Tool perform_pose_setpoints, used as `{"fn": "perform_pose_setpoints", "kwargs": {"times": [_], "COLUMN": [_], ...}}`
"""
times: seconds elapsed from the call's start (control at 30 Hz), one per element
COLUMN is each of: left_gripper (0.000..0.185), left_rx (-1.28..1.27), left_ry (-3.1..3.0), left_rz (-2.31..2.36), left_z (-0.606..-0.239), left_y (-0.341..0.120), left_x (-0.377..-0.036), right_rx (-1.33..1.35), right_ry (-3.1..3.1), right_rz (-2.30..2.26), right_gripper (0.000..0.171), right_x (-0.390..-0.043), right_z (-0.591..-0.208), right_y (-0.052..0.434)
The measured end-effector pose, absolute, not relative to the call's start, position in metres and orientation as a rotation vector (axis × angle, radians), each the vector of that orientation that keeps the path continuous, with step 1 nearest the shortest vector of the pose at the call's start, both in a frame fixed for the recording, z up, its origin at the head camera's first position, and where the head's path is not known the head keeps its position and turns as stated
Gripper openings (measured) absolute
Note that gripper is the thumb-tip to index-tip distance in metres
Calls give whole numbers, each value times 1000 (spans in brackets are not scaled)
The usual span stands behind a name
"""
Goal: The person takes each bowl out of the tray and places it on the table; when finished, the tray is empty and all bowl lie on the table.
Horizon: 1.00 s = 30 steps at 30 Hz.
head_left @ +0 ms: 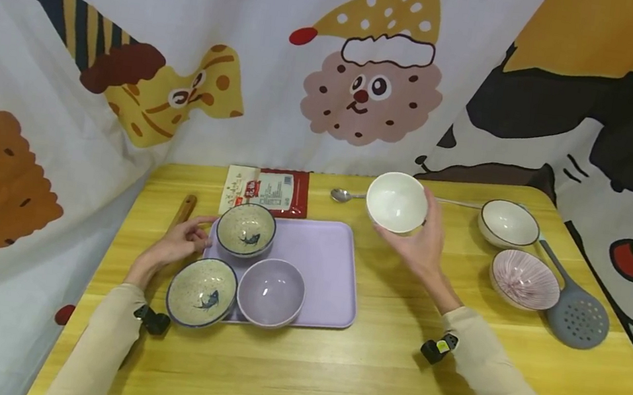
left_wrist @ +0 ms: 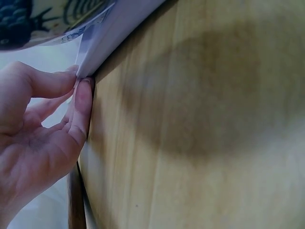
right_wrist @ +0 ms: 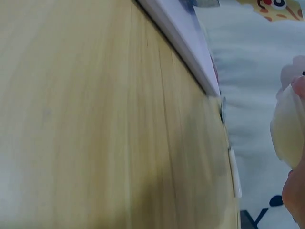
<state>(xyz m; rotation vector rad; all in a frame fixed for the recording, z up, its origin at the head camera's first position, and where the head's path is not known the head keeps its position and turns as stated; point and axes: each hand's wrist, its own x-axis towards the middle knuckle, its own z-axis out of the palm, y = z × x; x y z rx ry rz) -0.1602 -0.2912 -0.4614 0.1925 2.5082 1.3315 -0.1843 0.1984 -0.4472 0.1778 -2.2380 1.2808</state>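
My right hand [head_left: 424,245] holds a white bowl [head_left: 396,201] by its side, raised above the table to the right of the tray. In the right wrist view only a slice of that bowl [right_wrist: 288,129] shows. My left hand [head_left: 181,243] pinches the left edge of a lilac tray [head_left: 328,266]; thumb and fingertips meet on its rim in the left wrist view. A speckled bowl with a blue fish [head_left: 246,228] and a lavender bowl [head_left: 271,291] stand on the tray. A second fish bowl [head_left: 193,291] overlaps the tray's front left corner.
A metal spoon [head_left: 341,195] and a red and cream packet [head_left: 266,192] lie at the back. On the right are a dark-rimmed white bowl [head_left: 508,224], a pink streaked bowl [head_left: 524,278] and a grey slotted turner [head_left: 577,318]. A wooden handle [head_left: 186,207] lies behind my left hand.
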Motion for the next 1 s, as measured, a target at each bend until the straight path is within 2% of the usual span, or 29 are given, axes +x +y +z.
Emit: {"fn": "perform_pose_setpoints", "kwargs": {"times": [0.77, 1.0], "left_gripper": [61, 60], "left_rx": [215, 215], "left_ry": [2523, 2534], "left_rz": [1337, 1324], "left_z": [-461, -461], "left_y": [-293, -292], "left_x": [-160, -160], "right_rx": [-280, -394], "right_ry": [-2348, -2339], "right_rz": [1150, 1161], "right_gripper": [117, 108], "right_x": [-186, -187], "right_z": [-464, -467], "right_y": [253, 260]}}
